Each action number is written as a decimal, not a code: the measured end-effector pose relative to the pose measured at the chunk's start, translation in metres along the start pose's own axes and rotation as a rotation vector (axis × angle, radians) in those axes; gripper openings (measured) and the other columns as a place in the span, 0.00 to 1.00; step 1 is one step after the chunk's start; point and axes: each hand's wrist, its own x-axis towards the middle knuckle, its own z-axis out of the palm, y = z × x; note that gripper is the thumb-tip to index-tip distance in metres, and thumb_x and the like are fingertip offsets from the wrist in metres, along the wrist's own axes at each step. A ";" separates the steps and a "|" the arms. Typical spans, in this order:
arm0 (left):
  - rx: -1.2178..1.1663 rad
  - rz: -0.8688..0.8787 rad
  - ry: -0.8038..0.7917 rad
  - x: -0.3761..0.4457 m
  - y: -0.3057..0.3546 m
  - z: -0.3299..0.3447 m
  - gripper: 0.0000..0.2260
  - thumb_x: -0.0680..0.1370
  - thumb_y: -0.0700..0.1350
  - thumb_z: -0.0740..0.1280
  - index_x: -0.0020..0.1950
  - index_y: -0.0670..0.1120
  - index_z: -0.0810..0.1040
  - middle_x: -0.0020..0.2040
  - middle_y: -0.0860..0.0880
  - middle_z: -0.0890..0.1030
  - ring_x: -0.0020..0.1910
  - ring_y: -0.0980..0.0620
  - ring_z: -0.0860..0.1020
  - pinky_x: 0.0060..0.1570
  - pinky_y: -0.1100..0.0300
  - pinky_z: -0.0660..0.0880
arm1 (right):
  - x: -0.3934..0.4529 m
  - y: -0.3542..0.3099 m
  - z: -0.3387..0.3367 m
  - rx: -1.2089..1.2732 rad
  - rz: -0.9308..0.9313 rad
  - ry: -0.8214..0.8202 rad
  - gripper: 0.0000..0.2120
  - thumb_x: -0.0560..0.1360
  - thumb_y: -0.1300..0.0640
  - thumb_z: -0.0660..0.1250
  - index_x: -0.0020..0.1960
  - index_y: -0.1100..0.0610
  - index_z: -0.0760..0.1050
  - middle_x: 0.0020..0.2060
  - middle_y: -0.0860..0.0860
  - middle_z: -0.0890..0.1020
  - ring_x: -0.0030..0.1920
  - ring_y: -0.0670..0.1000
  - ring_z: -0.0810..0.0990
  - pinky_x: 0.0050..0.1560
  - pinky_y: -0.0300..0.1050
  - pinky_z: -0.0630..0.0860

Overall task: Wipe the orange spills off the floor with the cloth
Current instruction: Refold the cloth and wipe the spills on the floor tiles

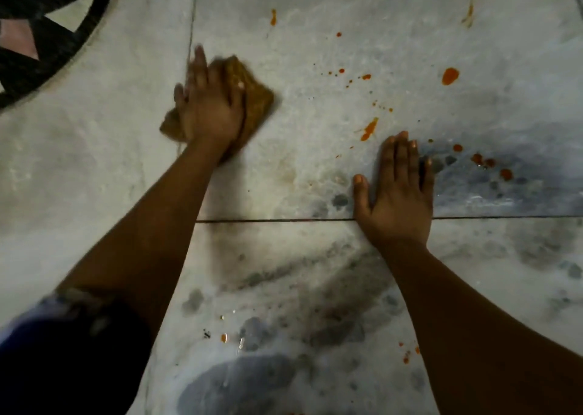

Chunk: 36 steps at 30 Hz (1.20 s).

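Pale grey marble floor [315, 52], mottled with darker grey and bluish patches, crossed by thin dark joint lines. Bright orange spills [450, 76] in drops, streaks and fine splatter, a few deeper red-orange. Mustard-brown cloth [252, 99], faintly textured, blurred. Inlaid panel [41, 33] at the upper left: black curved band, black triangles, cream and dusty pink fields. Dark navy sleeve [63, 351] at the lower left, with a lighter blue-grey edge.

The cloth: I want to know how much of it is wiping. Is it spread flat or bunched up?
Spread fairly flat. The cloth lies on the floor under the left hand; folds cannot be told.
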 end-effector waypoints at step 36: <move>-0.025 0.122 -0.152 0.049 0.041 0.007 0.30 0.77 0.66 0.48 0.77 0.57 0.51 0.78 0.46 0.46 0.76 0.41 0.44 0.72 0.40 0.41 | 0.002 0.000 0.001 -0.016 0.004 0.041 0.34 0.76 0.42 0.46 0.75 0.62 0.55 0.74 0.59 0.58 0.75 0.57 0.56 0.73 0.51 0.45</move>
